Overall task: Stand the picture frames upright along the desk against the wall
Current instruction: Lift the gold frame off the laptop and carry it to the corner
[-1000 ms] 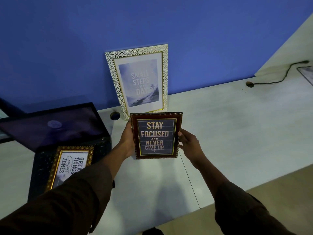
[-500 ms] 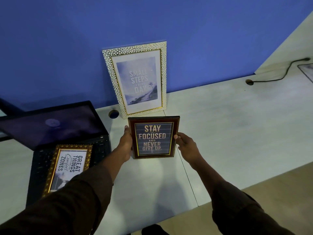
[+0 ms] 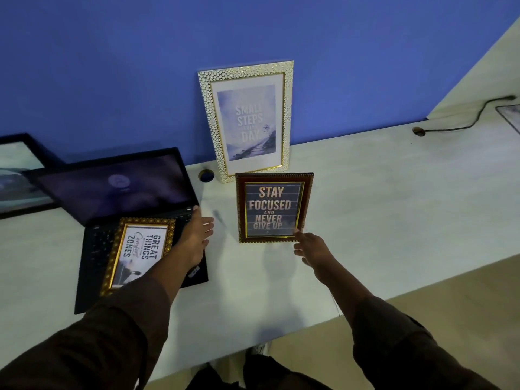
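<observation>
A white-and-gold frame (image 3: 247, 119) reading "Small Steps Every Day" leans upright against the blue wall. In front of it a dark red frame (image 3: 273, 207) reading "Stay Focused and Never Give Up" stands on the desk by itself. My right hand (image 3: 311, 247) is just below its lower right corner, fingertips touching or nearly touching it. My left hand (image 3: 197, 233) is off to the left, fingers apart, over the laptop's right edge. A gold frame (image 3: 138, 253) reading "Great Things" lies flat on the laptop keyboard.
An open black laptop (image 3: 118, 192) sits left of the frames. A black-framed picture (image 3: 17, 175) lies at the far left. A cable hole (image 3: 206, 175) is by the white frame. A black cable (image 3: 461, 119) and another frame's corner (image 3: 510, 115) are at far right.
The dark red frame was held in both hands and now stands on the desk. My left hand has let go and moved left over the laptop. My right hand has dropped to its lower corner.
</observation>
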